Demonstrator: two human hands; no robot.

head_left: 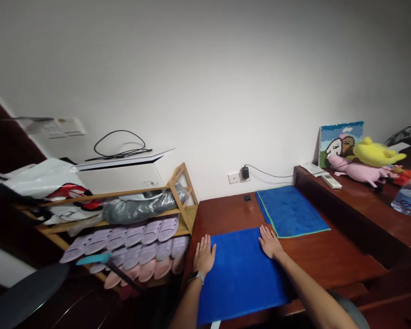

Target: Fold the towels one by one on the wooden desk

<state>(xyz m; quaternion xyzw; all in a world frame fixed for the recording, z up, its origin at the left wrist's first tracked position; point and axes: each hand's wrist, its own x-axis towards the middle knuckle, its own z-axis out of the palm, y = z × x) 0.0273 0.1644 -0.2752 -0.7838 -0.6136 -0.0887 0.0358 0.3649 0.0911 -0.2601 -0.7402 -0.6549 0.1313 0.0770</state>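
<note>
A bright blue cloth (241, 274) lies spread flat on the brown wooden desk (222, 212), its near edge at the desk's front, with a white tag there. My left hand (204, 256) rests with fingers stretched out on the cloth's far left corner and the desk beside it; a watch is on that wrist. On the far right corner lies my right hand (270, 242), flat with fingers extended. Just beyond it to the right is a second blue cloth (291, 211) with green edging, laid flat in layers. Neither hand grips anything.
Left of the desk stands a wooden rack (188, 219) with several lilac and pink slippers (150, 232) and a white box (123, 176) on top. A raised ledge at right holds a pink plush toy (358, 171), a yellow plush toy (376, 153), a remote (331, 182) and a water bottle (410, 198).
</note>
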